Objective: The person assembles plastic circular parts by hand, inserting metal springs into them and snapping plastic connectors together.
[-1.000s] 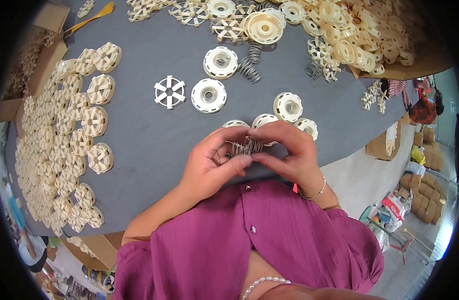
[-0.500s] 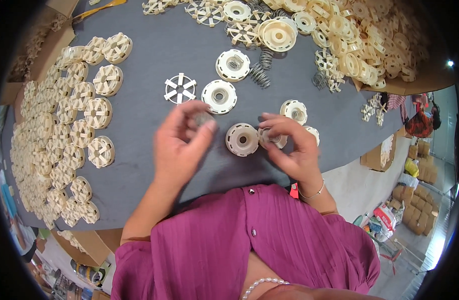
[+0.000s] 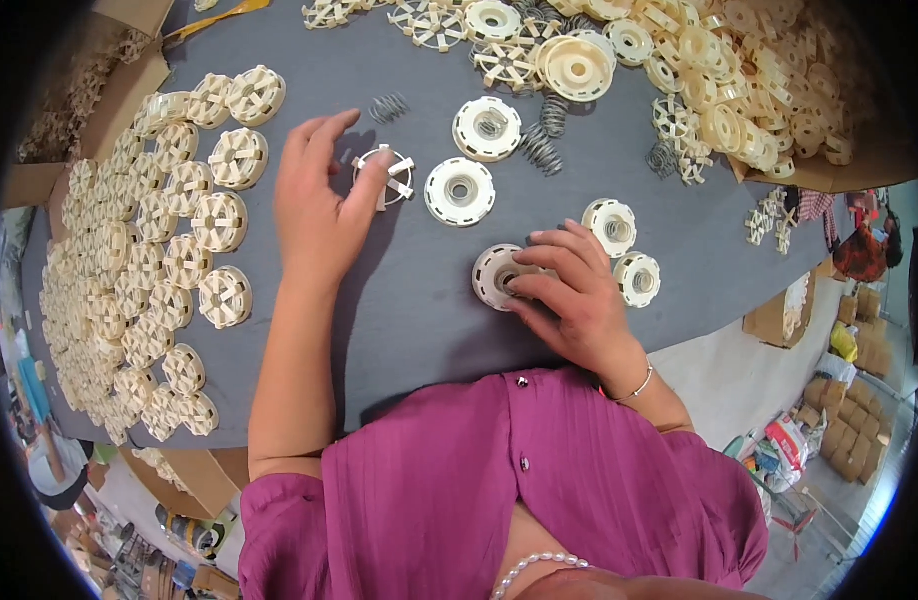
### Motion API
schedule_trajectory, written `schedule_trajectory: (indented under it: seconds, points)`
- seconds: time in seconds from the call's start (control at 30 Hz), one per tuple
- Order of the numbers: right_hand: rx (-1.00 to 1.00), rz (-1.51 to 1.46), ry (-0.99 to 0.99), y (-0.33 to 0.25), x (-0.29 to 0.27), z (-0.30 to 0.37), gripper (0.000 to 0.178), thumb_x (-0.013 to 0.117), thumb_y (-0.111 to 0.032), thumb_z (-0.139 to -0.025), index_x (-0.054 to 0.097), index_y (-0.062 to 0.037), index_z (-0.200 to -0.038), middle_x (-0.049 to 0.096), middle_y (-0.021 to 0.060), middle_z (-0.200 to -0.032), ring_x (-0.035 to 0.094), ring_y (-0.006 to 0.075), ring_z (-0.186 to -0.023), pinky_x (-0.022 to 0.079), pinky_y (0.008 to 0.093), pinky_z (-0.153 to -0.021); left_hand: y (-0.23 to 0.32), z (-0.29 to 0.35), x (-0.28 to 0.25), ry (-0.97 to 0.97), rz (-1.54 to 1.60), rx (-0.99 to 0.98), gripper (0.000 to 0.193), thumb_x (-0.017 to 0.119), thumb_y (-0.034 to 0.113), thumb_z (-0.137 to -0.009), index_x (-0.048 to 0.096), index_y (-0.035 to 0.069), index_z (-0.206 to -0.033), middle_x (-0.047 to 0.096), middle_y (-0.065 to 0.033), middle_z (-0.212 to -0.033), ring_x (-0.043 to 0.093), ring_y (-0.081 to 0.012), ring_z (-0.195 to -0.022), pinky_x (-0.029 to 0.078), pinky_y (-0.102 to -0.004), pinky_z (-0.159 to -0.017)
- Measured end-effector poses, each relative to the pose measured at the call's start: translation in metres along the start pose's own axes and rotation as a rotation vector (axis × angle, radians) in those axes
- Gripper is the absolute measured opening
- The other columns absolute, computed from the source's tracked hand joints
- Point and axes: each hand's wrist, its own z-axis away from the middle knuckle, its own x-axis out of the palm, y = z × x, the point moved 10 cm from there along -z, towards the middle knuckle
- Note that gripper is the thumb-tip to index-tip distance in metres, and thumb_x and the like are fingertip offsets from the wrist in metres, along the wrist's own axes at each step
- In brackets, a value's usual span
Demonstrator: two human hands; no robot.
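My left hand (image 3: 319,205) is open, its fingers spread and its thumb over the edge of a cream spoked ring (image 3: 407,184). Just beyond its fingertips is a loose coil spring (image 3: 388,108). My right hand (image 3: 582,290) bends over a round cream slotted cup (image 3: 487,274), with the fingers closed on a coil spring (image 3: 509,284) at the cup's middle; the fingers partly cover both. Two similar cups with springs inside, a nearer one (image 3: 441,205) and a farther one (image 3: 474,150), stand between my hands and the back. Right of my right hand are two more, an upper (image 3: 601,245) and a lower (image 3: 631,292).
Rows of assembled spoked discs (image 3: 219,222) cover the left of the grey table (image 3: 399,300). At the far right lies a heap of cream plastic rings (image 3: 719,60) by a cardboard edge. Loose springs (image 3: 541,150) and spoked rings (image 3: 507,62) are scattered at the back.
My left hand has moved left and away from me, its fingers spreading and no longer around a spring. My right hand has brought its spring left, over the cup.
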Motion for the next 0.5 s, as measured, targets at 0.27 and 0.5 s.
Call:
schedule_trajectory:
  seconds: [0.27, 0.5]
  points:
    - [0.016, -0.146, 0.209, 0.008, -0.051, 0.019, 0.037, 0.089, -0.010, -0.072, 0.074, -0.0110, -0.105, 0.073, 0.0052, -0.110, 0.067, 0.0303, -0.113, 0.054, 0.0469, -0.101, 0.005, 0.039, -0.006, -0.159, -0.109, -0.130, 0.067, 0.091, 0.019, -0.069, 0.067, 0.005, -0.130, 0.066, -0.0120, -0.123, 0.067, -0.0303, -0.104, 0.056, -0.0375, -0.090]
    - [0.094, -0.552, -0.082, -0.007, -0.024, 0.045, 0.050, 0.094, -0.019, -0.075, 0.075, -0.0061, -0.119, 0.061, 0.0171, -0.138, 0.066, 0.0331, -0.119, 0.058, 0.0407, -0.096, 0.109, 0.114, 0.056, -0.628, 0.461, 0.160, 0.083, 0.096, 0.020, -0.065, 0.062, 0.006, -0.140, 0.067, -0.0143, -0.123, 0.066, -0.0351, -0.113, 0.057, -0.0428, -0.092]
